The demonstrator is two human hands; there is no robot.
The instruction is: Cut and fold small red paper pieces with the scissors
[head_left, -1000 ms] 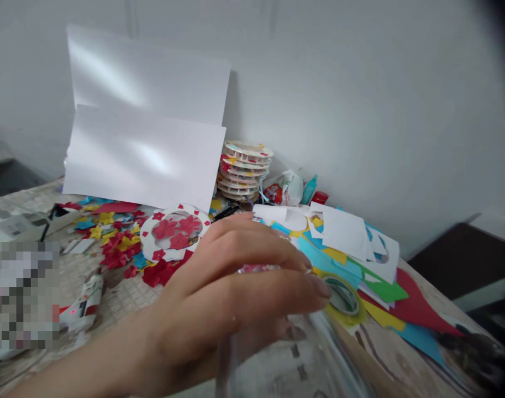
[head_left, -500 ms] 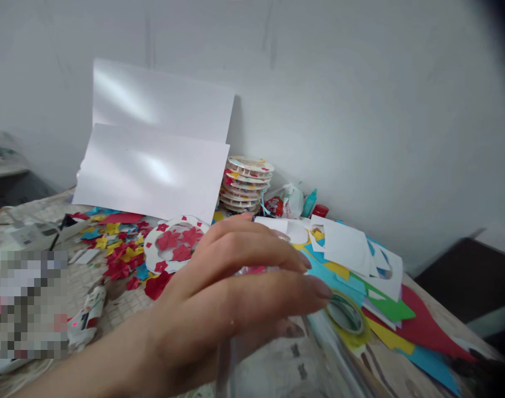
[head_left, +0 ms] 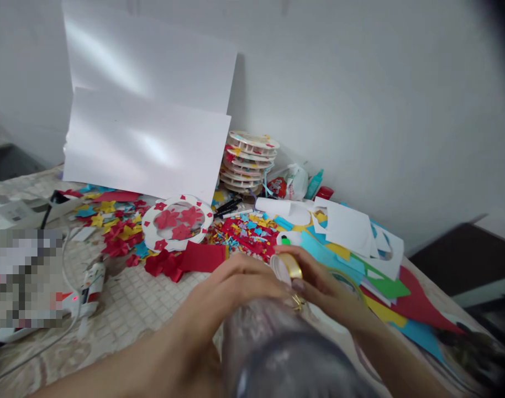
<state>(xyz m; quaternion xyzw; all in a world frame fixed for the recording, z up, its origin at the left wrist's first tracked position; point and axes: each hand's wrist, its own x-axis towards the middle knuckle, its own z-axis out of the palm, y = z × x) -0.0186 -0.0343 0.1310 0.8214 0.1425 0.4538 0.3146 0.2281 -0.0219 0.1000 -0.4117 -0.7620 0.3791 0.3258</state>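
Note:
A clear, see-through bottle (head_left: 285,354) fills the bottom middle, blurred and very close to the camera, tilted with its base end towards me. My left hand (head_left: 240,284) is wrapped around its far part, fingers bent over the top. Beyond it, my right hand (head_left: 322,284) has its fingers closed around a gold screw cap (head_left: 293,266), whose pale round inner side faces left. The bottle's mouth is hidden behind my left hand. A roll of tape (head_left: 347,282) lies partly behind my right hand.
Red paper pieces (head_left: 203,257), small confetti (head_left: 248,232) and a flower-decorated white ring (head_left: 153,229) cover the table. Behind stand white boards (head_left: 145,149) and stacked rings (head_left: 250,160). Coloured paper (head_left: 385,276) lies right; a glue gun (head_left: 90,287) with a cable lies left.
My right hand has come into view with the gold cap. The bottle has been raised and tipped towards the camera, with my left hand around it. The view has tilted down.

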